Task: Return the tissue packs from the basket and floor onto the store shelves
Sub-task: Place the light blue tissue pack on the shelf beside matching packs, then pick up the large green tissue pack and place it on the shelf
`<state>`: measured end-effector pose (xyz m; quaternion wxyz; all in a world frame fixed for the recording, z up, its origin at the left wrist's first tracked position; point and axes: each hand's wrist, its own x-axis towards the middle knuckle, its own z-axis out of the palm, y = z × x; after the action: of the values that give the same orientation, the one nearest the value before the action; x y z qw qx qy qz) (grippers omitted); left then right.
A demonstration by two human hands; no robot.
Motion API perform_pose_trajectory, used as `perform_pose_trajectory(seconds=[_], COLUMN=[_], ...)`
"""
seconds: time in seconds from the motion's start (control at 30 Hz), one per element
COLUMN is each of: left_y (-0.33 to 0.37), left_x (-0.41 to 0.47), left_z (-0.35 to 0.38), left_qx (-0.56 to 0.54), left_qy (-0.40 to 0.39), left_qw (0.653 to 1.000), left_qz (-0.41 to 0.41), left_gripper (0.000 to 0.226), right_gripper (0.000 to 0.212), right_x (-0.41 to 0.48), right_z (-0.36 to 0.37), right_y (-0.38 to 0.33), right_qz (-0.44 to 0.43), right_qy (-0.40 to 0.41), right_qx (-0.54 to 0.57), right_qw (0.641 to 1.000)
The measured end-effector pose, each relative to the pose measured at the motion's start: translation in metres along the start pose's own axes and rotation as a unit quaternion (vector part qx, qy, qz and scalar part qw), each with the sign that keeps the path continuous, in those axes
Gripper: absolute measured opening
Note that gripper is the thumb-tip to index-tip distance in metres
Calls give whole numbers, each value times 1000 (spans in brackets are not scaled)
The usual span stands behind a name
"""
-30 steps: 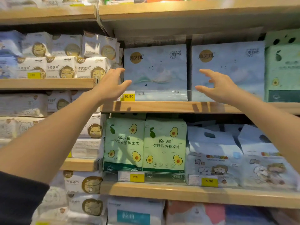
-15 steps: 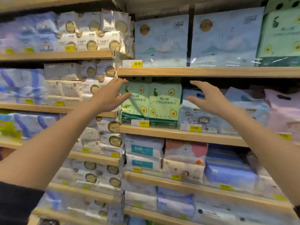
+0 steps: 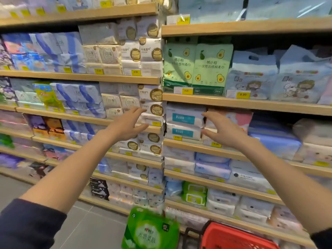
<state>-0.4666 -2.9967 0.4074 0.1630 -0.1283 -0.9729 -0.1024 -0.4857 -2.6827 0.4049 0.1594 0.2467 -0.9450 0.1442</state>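
Fingers (image 3: pixel 138 111) of the left hand (image 3: pixel 125 126) are spread and hold nothing; those of the right hand (image 3: pixel 222 131) are apart too and empty; both hands are raised in front of the shelves (image 3: pixel 233 103), touching no pack that I can make out. The green pack (image 3: pixel 150 229) stands low at the frame's bottom edge, apparently on the floor (image 3: pixel 80 227), just left of the red basket (image 3: pixel 233 238) and near the lowest shelf; only the basket's rim shows, so what lies in it cannot be told. The pack looks like a film-wrapped bundle of tissue; I judge it bulky but light, soft enough to dent under a squeeze, its wrap glossy and likely slippery; nothing in it should break, though the film could tear if pinched at a corner. It is best taken with a hand flat on each side face, fingers wide and pressing inward, or by a carry handle at the top if it has one; that part is too blurred to tell.
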Motion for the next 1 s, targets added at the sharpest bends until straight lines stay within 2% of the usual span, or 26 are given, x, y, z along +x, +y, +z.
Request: perform_pose_trajectory(seconds=[0.43,0.6,0.7,1.0], left_y=[-94,-117,-134,-181], left_x=[-126,-155,-163,-143], left_z=[71,113,139,206], left_qx=[-53,-78,-92,-73], left_qy=[-141,-185,-198,-271], left_qw=[988,979,975,957], left_qz=[-35,-42,-45,-74], left_gripper=[64,62,62,67], right_gripper=[62,64,66,64], right_x=[-66,-81,-87,-73], right_z=[148,201,232,306], right_y=[-91,-97,-95,-66], right_qz=[56,100,118,142], right_qy=[-119,-141,-186,-247], right_qx=[67,122,135,134], right_qw=[989,977,966,949])
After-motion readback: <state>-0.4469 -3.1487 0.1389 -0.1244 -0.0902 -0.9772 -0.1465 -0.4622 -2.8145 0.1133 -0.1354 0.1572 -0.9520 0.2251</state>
